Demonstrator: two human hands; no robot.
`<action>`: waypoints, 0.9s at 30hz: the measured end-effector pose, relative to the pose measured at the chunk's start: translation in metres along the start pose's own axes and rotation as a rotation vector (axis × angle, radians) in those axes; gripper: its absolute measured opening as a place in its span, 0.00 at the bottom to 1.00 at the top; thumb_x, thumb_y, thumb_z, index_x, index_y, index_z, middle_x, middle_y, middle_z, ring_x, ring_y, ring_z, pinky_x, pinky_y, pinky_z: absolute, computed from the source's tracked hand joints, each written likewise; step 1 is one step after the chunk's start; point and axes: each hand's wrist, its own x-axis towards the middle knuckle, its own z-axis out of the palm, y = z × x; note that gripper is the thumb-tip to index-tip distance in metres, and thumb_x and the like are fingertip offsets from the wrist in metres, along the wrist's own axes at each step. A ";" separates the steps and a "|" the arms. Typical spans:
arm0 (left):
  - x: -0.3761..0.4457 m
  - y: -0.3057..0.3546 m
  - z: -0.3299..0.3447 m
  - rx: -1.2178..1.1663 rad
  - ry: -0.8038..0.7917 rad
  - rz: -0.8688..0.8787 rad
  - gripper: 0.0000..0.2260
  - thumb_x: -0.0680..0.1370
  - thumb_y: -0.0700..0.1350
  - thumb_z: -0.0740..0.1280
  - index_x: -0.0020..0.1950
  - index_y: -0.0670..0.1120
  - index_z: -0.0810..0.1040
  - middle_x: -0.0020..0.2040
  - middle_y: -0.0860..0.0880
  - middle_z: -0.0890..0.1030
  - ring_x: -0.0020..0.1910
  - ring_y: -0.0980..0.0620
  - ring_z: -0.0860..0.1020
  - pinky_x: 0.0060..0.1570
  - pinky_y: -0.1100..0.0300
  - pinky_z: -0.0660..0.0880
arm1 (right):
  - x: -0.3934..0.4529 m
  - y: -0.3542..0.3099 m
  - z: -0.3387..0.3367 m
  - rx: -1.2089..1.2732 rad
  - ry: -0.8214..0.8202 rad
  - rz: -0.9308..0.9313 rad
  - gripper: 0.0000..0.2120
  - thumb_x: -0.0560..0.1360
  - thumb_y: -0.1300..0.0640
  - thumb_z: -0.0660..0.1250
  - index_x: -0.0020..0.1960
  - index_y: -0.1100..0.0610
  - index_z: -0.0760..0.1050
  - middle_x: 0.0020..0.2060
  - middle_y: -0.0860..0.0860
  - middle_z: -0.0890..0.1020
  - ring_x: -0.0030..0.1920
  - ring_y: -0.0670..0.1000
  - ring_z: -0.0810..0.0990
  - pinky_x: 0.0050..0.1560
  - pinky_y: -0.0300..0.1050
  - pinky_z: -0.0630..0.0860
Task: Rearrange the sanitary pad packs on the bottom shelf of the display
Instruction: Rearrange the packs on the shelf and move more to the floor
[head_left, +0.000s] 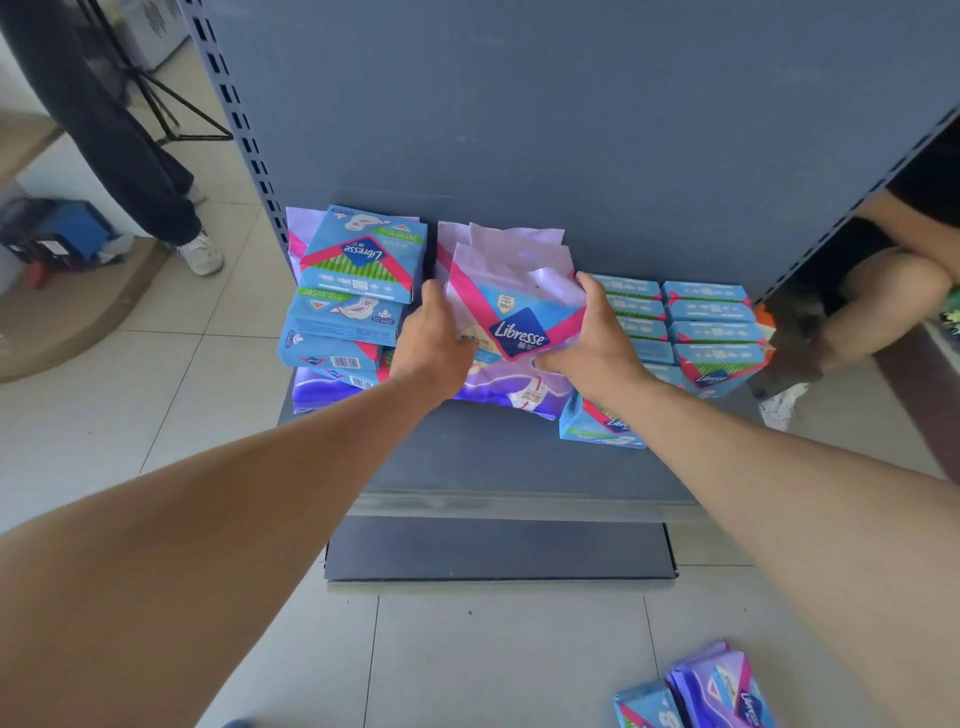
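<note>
Lilac-and-pink Libresse pack (511, 312) held at mid-shelf, toward the back edge of the bottom shelf (509, 457). Left hand (434, 338) grips its left side, right hand (592, 338) its right, fingers curled round the wrapper. Logo faces up and toward the wearer; long axis runs front to back, sealed flap toward the back panel. Step in hand, likely: seating this pack on the purple pack (511, 392) beneath. Next calls for squaring it between the blue stack (353, 291) at the left edge and the blue rows (709, 322) at right.
</note>
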 end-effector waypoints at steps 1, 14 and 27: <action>-0.004 0.001 -0.003 -0.002 0.008 -0.013 0.17 0.76 0.36 0.65 0.61 0.42 0.63 0.55 0.39 0.77 0.52 0.36 0.76 0.45 0.49 0.75 | -0.005 0.000 -0.002 0.037 -0.002 0.005 0.55 0.59 0.57 0.81 0.77 0.50 0.52 0.68 0.52 0.70 0.66 0.53 0.72 0.65 0.52 0.73; -0.066 -0.024 -0.056 -0.595 -0.161 -0.161 0.15 0.74 0.27 0.65 0.57 0.41 0.73 0.49 0.43 0.81 0.47 0.44 0.82 0.44 0.50 0.80 | -0.070 -0.015 -0.014 0.298 -0.326 0.123 0.66 0.53 0.41 0.80 0.79 0.46 0.42 0.73 0.45 0.65 0.69 0.47 0.70 0.63 0.41 0.68; -0.156 -0.009 -0.056 -0.474 -0.242 -0.154 0.16 0.73 0.34 0.73 0.52 0.48 0.72 0.50 0.49 0.81 0.52 0.45 0.82 0.53 0.46 0.79 | -0.177 -0.005 -0.023 0.424 -0.155 -0.024 0.17 0.64 0.59 0.80 0.49 0.48 0.78 0.48 0.48 0.86 0.51 0.49 0.84 0.55 0.48 0.79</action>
